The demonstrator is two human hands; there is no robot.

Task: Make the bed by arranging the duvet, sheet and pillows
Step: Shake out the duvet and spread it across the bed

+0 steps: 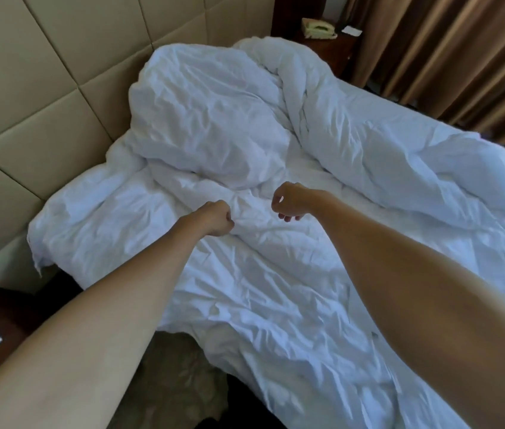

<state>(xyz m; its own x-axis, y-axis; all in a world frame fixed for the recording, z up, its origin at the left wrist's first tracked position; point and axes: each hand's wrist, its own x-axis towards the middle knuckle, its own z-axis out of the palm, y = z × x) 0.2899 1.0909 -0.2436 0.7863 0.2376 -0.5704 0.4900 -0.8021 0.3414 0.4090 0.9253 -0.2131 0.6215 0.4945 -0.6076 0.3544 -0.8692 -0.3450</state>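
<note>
The left hand (218, 218) was curled into a fist and pinched a fold of the white duvet (245, 274), probably to pull it straight. The right hand (290, 202) hung just above the duvet with its fingers loosely curled; it seemed to hold nothing, though I cannot tell for sure. The duvet lay crumpled over the bed, bunched in a long roll toward the far side. A pillow (208, 119) leaned near the padded headboard (44, 97), not yet arranged. A strip of the sheet (313, 168) showed between them. Beyond stood a nightstand (331, 48) with a telephone (319, 28), and brown curtains (449, 57) hung beside it.
</note>
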